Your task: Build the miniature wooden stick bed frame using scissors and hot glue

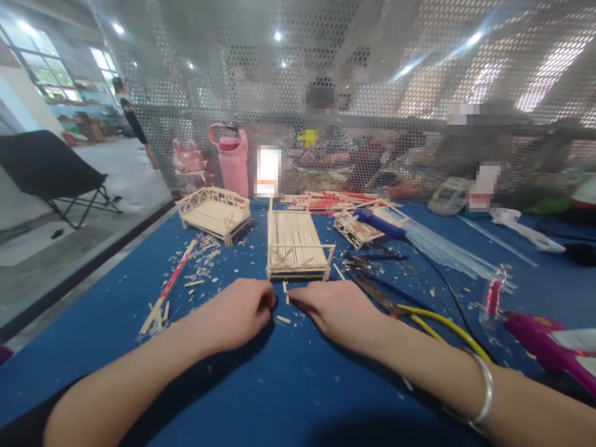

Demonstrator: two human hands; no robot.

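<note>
My left hand (249, 313) is curled closed on the blue table, its fingertips turned inward; whatever may be in them is hidden. Opposite it, my right hand (338, 307) has its fingers pinched together at a short piece of wooden stick (286, 293). Just beyond both hands stands a small bed-like frame made of thin wooden sticks (298, 236), with a slatted top and a crossed railing at its near end. Another loose stick bit (283, 320) lies between the hands, closer to me.
A stick-built bench (214, 214) stands left, a smaller stick model (365, 226) right. Yellow-handled pliers (437, 320), a blue tool (379, 222), a purple glue gun (544, 341) and clear glue sticks (442, 245) lie right. A pink bottle (233, 161) stands before the perforated screen (186, 74).
</note>
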